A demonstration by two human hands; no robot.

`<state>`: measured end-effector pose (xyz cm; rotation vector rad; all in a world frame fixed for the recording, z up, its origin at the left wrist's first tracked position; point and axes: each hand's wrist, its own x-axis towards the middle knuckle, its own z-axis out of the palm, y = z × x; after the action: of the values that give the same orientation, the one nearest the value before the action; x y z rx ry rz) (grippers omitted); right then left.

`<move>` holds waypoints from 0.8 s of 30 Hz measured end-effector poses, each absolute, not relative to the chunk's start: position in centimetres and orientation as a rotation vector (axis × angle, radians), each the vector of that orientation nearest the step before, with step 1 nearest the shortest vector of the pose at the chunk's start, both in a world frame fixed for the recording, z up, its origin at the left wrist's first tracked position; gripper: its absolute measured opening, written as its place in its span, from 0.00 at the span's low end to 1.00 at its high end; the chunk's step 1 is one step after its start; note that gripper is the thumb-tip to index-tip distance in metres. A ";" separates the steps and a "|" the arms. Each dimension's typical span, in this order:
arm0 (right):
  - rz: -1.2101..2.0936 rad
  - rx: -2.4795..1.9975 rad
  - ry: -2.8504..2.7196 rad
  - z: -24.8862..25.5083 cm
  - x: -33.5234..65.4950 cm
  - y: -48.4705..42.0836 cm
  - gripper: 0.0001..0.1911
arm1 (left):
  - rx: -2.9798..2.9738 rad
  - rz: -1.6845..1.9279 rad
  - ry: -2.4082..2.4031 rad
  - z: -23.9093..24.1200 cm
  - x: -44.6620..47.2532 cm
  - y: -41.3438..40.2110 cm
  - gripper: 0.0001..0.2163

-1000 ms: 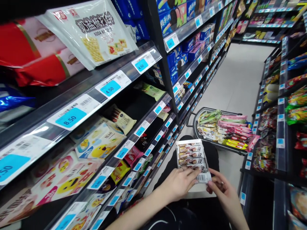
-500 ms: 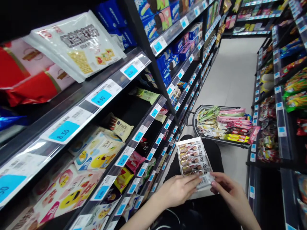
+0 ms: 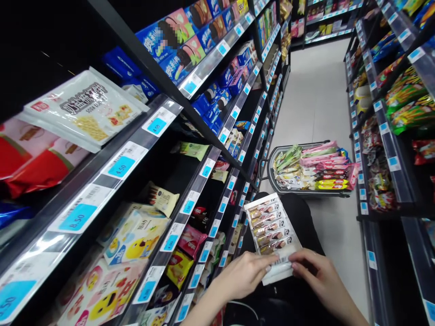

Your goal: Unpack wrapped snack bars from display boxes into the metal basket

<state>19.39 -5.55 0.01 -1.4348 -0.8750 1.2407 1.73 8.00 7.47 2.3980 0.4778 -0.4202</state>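
A white tray-like box (image 3: 250, 213) rests across my dark-clothed legs. Several wrapped snack bars (image 3: 268, 225) lie in a row in it, brown and gold with white ends. At the near end of the box lies a pale snack packet (image 3: 281, 261) with a barcode showing. My left hand (image 3: 245, 272) has its fingers on the packet's left end. My right hand (image 3: 311, 270) pinches the right end between thumb and fingers. The left fingertips are partly hidden behind the packet and the hand itself.
Shelves on the left hold biscuit boxes (image 3: 136, 226), a silver soda biscuit pack (image 3: 88, 108) and blue cookie boxes (image 3: 183, 40). A dark basket (image 3: 272, 158) full of wrapped snacks stands on the aisle floor ahead. Right-hand shelves carry bagged snacks (image 3: 408, 102).
The view has shifted, so the basket and shelves sit differently in it. The packet has come down flatter onto the box's near end, with both hands still at it.
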 end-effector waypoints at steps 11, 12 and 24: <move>1.176 -1.353 -1.020 0.3 19.8 -6.4 0.12 | 2.834 -0.446 0.410 5.8 4.1 5.2 0.06; 1.169 -1.344 -1.022 0.4 19.7 -6.4 0.12 | 2.850 -0.445 0.402 5.7 4.3 5.2 0.06; 1.380 -1.446 -0.590 -1.1 17.9 -6.2 0.20 | 3.041 -0.301 0.170 5.1 5.8 5.9 0.05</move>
<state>17.93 -6.20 -1.10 -1.4461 -0.5896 1.3801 5.76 5.86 5.09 3.0410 0.1697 -0.3013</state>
